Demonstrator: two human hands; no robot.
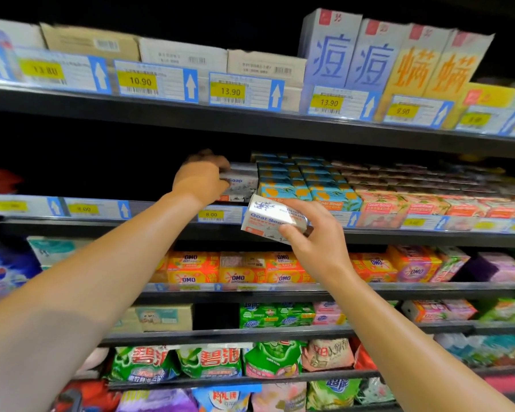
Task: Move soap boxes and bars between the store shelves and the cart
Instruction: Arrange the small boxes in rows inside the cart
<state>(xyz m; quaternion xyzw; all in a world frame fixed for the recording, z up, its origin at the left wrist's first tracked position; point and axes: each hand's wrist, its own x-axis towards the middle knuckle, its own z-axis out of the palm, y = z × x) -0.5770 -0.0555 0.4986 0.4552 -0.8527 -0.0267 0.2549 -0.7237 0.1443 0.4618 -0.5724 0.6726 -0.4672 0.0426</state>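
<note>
My right hand (309, 233) pinches a white Goat Soap box (268, 220) just in front of the shelf edge (161, 221). My left hand (201, 179), farther in, curls round another white box (243, 182) on the shelf. No cart shows, so I judge I am mid-task.

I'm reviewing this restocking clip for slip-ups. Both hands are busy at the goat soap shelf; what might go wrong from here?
1. The right hand holds its white box tilted, in front of the shelf edge; it may slip and fall.
2. The left hand grips a white box on the shelf tight against the blue boxes; moving it may shift them.
</note>
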